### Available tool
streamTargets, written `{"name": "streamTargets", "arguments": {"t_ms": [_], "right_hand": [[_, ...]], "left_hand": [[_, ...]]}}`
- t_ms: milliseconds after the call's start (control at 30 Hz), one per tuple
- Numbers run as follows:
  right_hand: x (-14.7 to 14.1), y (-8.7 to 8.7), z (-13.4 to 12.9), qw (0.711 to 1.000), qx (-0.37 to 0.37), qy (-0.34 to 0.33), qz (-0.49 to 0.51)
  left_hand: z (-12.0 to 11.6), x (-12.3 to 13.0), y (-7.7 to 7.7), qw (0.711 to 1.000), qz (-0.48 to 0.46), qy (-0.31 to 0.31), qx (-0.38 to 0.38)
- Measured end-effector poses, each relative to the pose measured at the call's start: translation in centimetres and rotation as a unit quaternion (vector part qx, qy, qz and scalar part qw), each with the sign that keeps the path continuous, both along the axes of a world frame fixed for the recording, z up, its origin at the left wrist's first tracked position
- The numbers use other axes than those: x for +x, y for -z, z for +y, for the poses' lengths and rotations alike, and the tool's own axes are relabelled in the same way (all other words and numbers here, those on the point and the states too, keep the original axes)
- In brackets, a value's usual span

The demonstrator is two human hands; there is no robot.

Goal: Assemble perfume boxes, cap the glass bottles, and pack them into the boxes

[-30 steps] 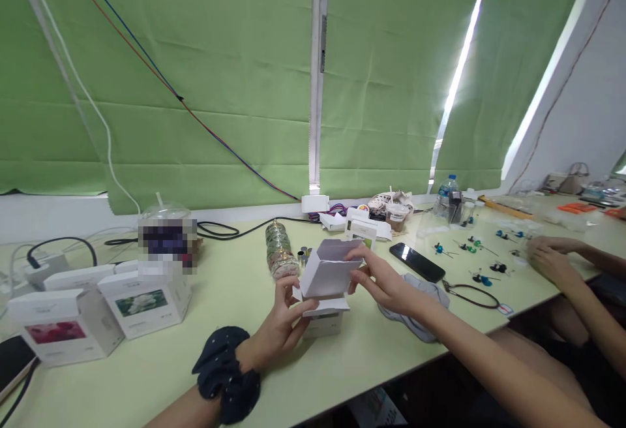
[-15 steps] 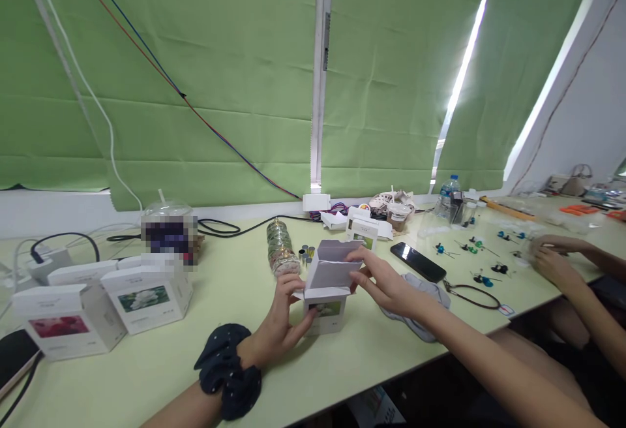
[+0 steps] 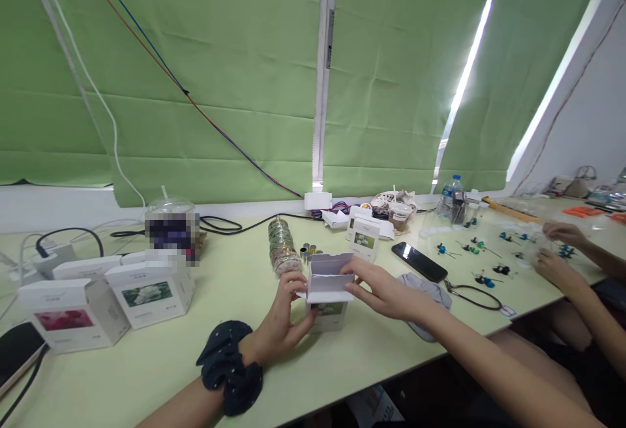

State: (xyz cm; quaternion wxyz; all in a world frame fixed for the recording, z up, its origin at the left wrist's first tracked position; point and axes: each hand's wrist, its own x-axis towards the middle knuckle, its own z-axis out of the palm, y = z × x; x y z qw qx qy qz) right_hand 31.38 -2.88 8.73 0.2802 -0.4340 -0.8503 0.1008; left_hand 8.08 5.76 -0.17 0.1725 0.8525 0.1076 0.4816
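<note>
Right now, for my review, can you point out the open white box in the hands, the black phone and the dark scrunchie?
Open white box [image 3: 332,311]: head view, on its printed front.
Black phone [image 3: 419,261]: head view, on its screen.
Dark scrunchie [image 3: 229,364]: head view, on its fabric.

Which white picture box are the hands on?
The raised-flap box between the left hand and right hand; both touch it. The other boxes, to its left and behind, have no hand on them.

On my feed, the central carton [image 3: 330,297] reads white, with a green flower picture [image 3: 330,309]. I register a dark navy scrunchie [image 3: 233,370] with pale dots, plain green blinds [image 3: 235,56], a pale yellow-green tabletop [image 3: 357,366] and a black smartphone [image 3: 419,262].
</note>
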Motion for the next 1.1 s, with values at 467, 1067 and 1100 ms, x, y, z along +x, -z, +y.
{"name": "streamTargets", "arguments": {"t_ms": [467, 1067, 1100], "right_hand": [[0.2, 0.7, 0.8, 0.993, 0.01, -0.021, 0.113], [0.5, 3.4, 1.9, 0.991, -0.066, -0.041, 0.109], [0.4, 3.7, 2.0, 0.993, -0.051, -0.027, 0.106]], "left_hand": [[0.2, 0.0, 0.3, 1.0, -0.017, 0.016, 0.009], [0.8, 0.3, 0.8, 0.999, -0.046, 0.003, 0.004], [0.7, 0.3, 0.7, 0.999, -0.044, 0.001, 0.007]]}}
